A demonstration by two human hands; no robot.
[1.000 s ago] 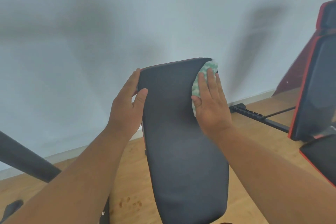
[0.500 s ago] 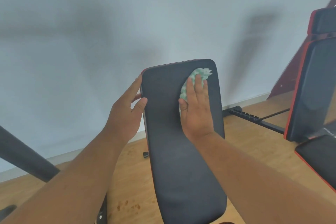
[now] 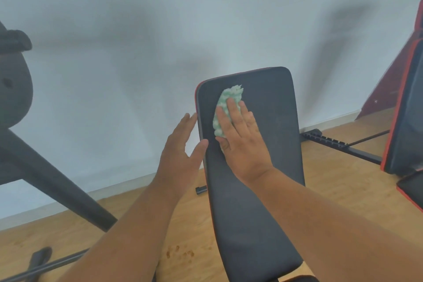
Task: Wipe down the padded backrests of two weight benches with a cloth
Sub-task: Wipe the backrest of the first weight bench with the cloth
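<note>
Backrest (image 3: 251, 190) of the nearer weight bench stood tilted straight ahead of the person, its long axis running from the near bottom edge up and away to the rounded top by the wall. The right hand (image 3: 242, 142) lay flat, fingers straight and together, pressing the green-and-white cloth (image 3: 225, 103) against the pad's upper left part, well short of the top edge. The left hand (image 3: 180, 155) was spread and relaxed on the pad's left rim, thumb touching the front face, steadying it. Most of the pad lay below and nearer than the cloth, so the wiping hand would likely draw down the long axis. The second bench backrest (image 3: 407, 121) stood well apart to the right, nearer the right hand
</note>
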